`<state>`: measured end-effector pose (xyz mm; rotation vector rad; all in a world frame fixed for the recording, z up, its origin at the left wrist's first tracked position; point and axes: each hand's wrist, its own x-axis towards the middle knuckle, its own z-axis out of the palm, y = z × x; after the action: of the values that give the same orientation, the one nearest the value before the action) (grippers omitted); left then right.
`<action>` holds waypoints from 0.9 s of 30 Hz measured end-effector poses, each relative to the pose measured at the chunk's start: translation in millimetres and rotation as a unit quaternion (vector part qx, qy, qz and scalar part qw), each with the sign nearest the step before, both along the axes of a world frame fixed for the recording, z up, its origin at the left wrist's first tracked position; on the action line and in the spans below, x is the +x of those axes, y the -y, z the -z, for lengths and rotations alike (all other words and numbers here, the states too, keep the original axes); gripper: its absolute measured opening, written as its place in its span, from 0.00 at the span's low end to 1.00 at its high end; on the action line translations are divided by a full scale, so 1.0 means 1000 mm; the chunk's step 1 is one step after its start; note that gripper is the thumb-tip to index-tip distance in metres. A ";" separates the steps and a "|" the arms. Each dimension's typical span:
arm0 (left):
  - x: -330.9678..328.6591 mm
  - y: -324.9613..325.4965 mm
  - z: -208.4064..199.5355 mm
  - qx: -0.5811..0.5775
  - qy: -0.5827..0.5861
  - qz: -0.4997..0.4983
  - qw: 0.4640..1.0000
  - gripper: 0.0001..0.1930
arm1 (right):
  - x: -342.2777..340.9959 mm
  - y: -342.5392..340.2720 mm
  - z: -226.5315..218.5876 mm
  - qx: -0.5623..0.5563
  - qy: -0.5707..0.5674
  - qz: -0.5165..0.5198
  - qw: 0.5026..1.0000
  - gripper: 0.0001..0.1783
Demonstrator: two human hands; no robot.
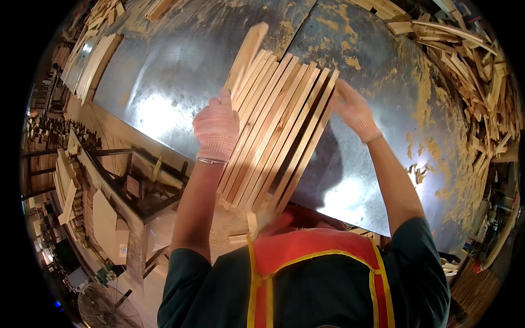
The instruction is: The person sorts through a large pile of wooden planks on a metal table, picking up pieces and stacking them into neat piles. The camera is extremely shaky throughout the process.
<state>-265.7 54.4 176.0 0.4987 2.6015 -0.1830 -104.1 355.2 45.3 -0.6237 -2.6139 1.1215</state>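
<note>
A row of pale wooden strips [279, 123] lies slanted and side by side over the metal table's near edge. My left hand [217, 128], in a light knitted glove, is closed at the row's left side on a wooden strip [249, 52] that juts past the others at the far end. Its index finger points up along the wood. My right hand [356, 112], gloved too and slightly blurred, grips the far end of the rightmost strip [313, 136]. Dark gaps separate the last strips on the right. Some of the right fingers are hidden.
The metal table [180, 60] carries scattered sawdust [424, 104]. A heap of wood offcuts [492, 93] lies at the right, and a stack of boards [98, 65] at the far left. A dark metal frame [136, 156] and a fan [104, 303] stand at the near left.
</note>
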 end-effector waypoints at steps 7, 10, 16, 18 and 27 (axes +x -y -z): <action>0.050 0.037 0.089 0.049 -0.175 0.184 0.966 0.26 | -0.130 -0.018 -0.014 0.177 0.226 -0.038 0.957 0.37; 0.090 0.028 0.099 0.107 -0.100 0.194 0.970 0.26 | -0.139 -0.025 -0.021 0.098 0.188 -0.033 0.977 0.43; 0.092 0.028 0.083 0.231 -0.035 0.102 0.967 0.29 | -0.074 -0.023 -0.081 -0.219 -0.027 -0.091 0.971 0.50; 0.075 0.020 0.028 0.261 -0.132 0.089 0.952 0.27 | -0.051 -0.037 -0.072 -0.279 -0.094 0.010 0.956 0.50; 0.021 0.038 0.050 -0.011 -0.094 0.052 0.994 0.31 | -0.140 -0.009 -0.026 0.256 0.146 -0.125 0.947 0.34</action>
<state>-244.8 16.4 125.6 0.6370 2.7547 -0.3059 -243.9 363.9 71.0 -0.3706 -3.1280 0.3714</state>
